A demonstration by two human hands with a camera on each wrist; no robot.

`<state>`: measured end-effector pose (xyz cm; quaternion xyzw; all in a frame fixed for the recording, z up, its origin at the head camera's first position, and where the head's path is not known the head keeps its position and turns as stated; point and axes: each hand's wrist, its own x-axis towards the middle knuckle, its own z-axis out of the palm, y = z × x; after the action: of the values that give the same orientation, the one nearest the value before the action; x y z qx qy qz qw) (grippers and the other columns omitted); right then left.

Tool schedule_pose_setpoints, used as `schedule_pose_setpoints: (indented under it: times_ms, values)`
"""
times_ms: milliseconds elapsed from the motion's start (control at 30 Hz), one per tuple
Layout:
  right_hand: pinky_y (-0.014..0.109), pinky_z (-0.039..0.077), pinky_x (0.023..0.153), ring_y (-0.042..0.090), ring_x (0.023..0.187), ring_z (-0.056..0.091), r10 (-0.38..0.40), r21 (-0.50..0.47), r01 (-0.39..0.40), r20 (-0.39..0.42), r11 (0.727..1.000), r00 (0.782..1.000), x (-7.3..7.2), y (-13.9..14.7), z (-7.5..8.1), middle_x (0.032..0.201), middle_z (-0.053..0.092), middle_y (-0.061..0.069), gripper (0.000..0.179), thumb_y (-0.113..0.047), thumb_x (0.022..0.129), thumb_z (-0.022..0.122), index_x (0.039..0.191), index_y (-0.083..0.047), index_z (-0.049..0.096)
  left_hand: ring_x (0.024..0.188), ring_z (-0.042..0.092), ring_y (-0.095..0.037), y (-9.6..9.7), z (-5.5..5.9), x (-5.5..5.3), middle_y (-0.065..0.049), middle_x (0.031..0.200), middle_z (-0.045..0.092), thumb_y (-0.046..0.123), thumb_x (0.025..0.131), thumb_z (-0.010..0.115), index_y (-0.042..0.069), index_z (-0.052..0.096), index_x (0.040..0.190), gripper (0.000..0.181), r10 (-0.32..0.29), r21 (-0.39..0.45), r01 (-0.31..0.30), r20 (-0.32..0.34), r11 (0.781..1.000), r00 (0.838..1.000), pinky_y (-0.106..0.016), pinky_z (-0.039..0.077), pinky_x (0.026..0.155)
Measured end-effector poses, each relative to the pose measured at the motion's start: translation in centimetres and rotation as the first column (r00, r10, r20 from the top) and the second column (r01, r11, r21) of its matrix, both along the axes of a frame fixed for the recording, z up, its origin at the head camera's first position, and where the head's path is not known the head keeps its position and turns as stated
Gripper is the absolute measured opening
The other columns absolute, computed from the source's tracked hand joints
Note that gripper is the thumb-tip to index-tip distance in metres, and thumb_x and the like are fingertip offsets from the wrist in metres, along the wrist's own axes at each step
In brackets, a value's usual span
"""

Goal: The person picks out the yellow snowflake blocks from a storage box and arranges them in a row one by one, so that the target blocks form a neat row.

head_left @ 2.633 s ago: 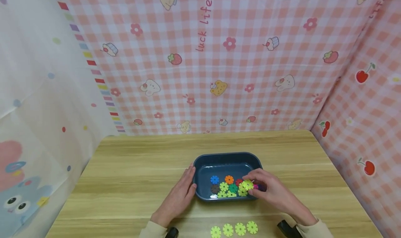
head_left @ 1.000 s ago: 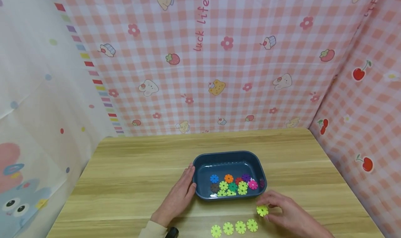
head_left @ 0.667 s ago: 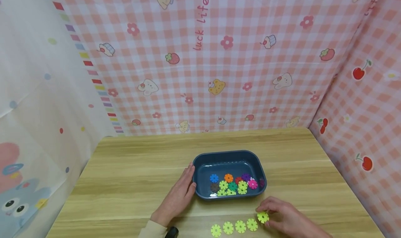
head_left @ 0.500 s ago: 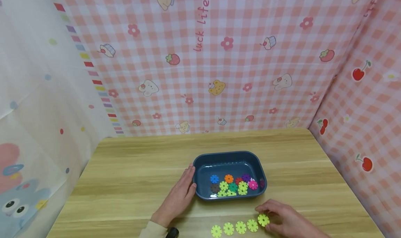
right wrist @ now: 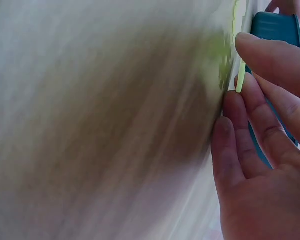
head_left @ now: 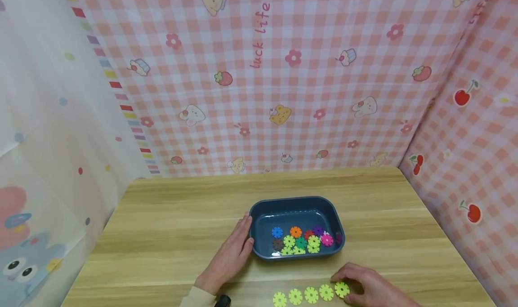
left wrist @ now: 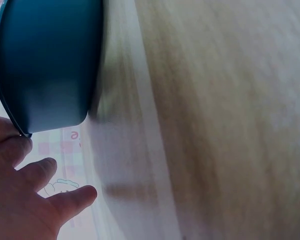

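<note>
A dark blue tray (head_left: 291,201) holds several coloured gear-shaped discs (head_left: 301,241). My left hand (head_left: 236,244) lies flat on the table with straight fingers against the tray's left wall; the left wrist view shows this tray (left wrist: 45,65) beside the fingers (left wrist: 65,197). In front of the tray lies a row of yellow-green discs (head_left: 310,294). My right hand (head_left: 354,285) pinches one yellow-green disc (head_left: 341,289) at the right end of that row, down on the table. The right wrist view shows that disc (right wrist: 240,82) edge-on between thumb and fingers (right wrist: 242,125).
The wooden table (head_left: 182,208) is enclosed by pink checked cloth walls (head_left: 283,95) behind and on the right, and a pale cloth (head_left: 48,140) on the left. The tray stands near the table's front middle.
My right hand lifted a yellow-green disc out of the tray, carried it toward me and lowered it onto the right end of the row. The left hand stayed still.
</note>
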<state>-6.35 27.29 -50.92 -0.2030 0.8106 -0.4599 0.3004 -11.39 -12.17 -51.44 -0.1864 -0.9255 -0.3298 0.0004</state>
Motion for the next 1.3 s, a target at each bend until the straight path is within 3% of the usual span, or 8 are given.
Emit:
schedule_pose_setpoints:
  times_ms: [633,867,967,1133,1300]
  values:
    - [0.015,0.052,0.086,0.018,0.105,0.057,-0.015,0.014,0.014,0.068,1.000,0.998,-0.2,-0.1,-0.1,0.121,0.064,-0.002,0.032,-0.017,0.094,0.077,0.125,-0.021,0.069,0.156,0.024,-0.031,-0.1,-0.4,0.0,-0.012,0.170,0.023,0.022,0.111,0.045,0.001,0.029,0.162,0.057,-0.001,-0.003,0.001,0.001,1.000,1.000,-0.049,0.026,0.125]
    - [0.028,0.060,0.089,0.014,0.098,0.064,-0.026,0.049,0.030,-0.081,0.998,0.996,-0.7,-0.7,2.3,0.118,0.069,0.001,0.030,-0.019,0.097,0.074,0.125,-0.011,0.069,0.156,0.024,-0.031,-0.2,-0.4,0.1,-0.012,0.170,0.023,0.021,0.111,0.046,0.001,0.030,0.162,0.057,0.001,0.009,-0.001,-0.002,1.000,1.000,-0.050,0.026,0.125]
    - [0.027,0.060,0.088,0.011,0.097,0.065,-0.059,0.036,0.065,-0.139,0.997,0.988,-1.0,-1.4,3.5,0.115,0.072,0.002,0.027,-0.020,0.098,0.072,0.123,-0.010,0.071,0.156,0.024,-0.032,-0.2,-0.4,0.1,-0.012,0.170,0.023,0.021,0.111,0.046,0.000,0.030,0.162,0.057,0.003,0.010,-0.003,-0.007,1.000,1.000,-0.051,0.026,0.125]
    - [0.024,0.059,0.084,0.007,0.091,0.064,-0.111,-0.009,0.114,-0.307,0.993,0.945,-1.7,-2.7,4.9,0.109,0.074,0.001,0.023,-0.023,0.101,0.070,0.119,-0.011,0.074,0.156,0.024,-0.032,-0.1,-0.2,0.1,-0.012,0.170,0.023,0.021,0.111,0.046,0.000,0.030,0.162,0.057,0.004,0.010,-0.004,-0.012,1.000,1.000,-0.051,0.026,0.125]
    - [0.026,0.059,0.084,0.008,0.090,0.065,-0.173,-0.019,0.178,-0.354,0.984,0.919,-2.3,-3.9,5.6,0.107,0.074,-0.002,0.023,-0.029,0.101,0.069,0.119,-0.015,0.074,0.156,0.024,-0.032,0.0,-0.2,0.1,-0.011,0.170,0.023,0.021,0.111,0.046,0.001,0.030,0.162,0.057,0.003,0.012,-0.003,-0.011,1.000,1.000,-0.050,0.026,0.125]
